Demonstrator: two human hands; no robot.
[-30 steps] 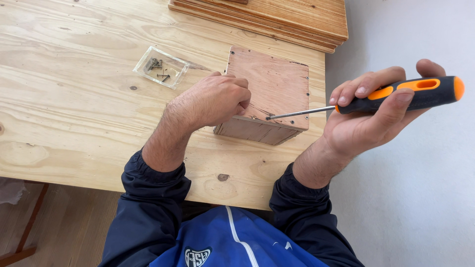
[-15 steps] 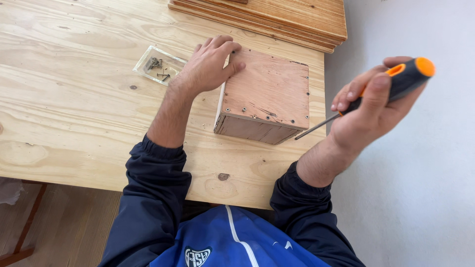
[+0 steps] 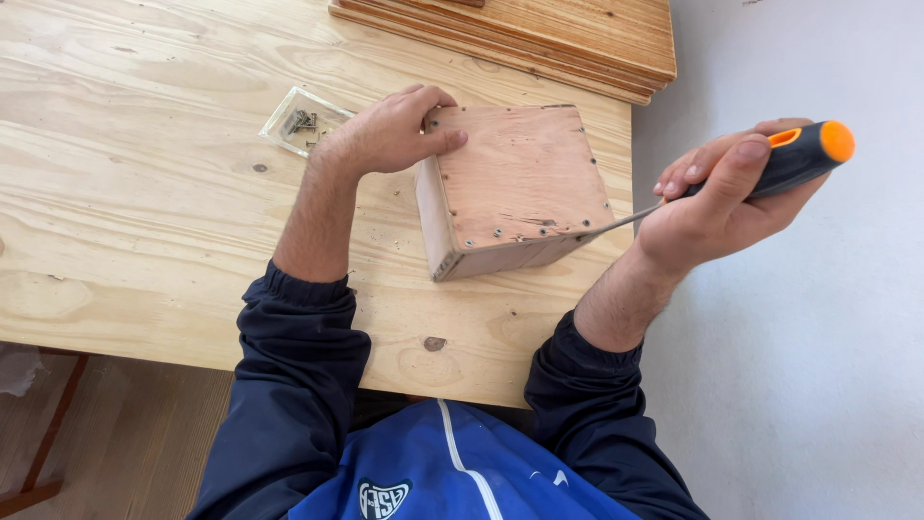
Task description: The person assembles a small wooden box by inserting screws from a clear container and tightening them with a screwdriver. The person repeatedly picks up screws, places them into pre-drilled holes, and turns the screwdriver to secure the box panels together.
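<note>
A small plywood box [image 3: 515, 188] stands on the plywood table [image 3: 144, 193], its screwed top face toward me. My left hand [image 3: 390, 130] grips the box's far left corner, thumb lying on the top face. My right hand [image 3: 717, 193] is closed around a black and orange screwdriver [image 3: 794, 159]. The metal shaft slants down to the left, and its tip meets the box's near right corner by a row of screw heads.
A clear plastic tray of small screws [image 3: 303, 120] lies just left of my left hand. A stack of plywood boards [image 3: 539, 39] sits at the table's far edge. The table ends right of the box, above a grey floor [image 3: 799, 366].
My left hand slid from the box's near side to its far left corner. The box turned so its top faces me. The screwdriver first swung away, then its tip came to the near right corner.
</note>
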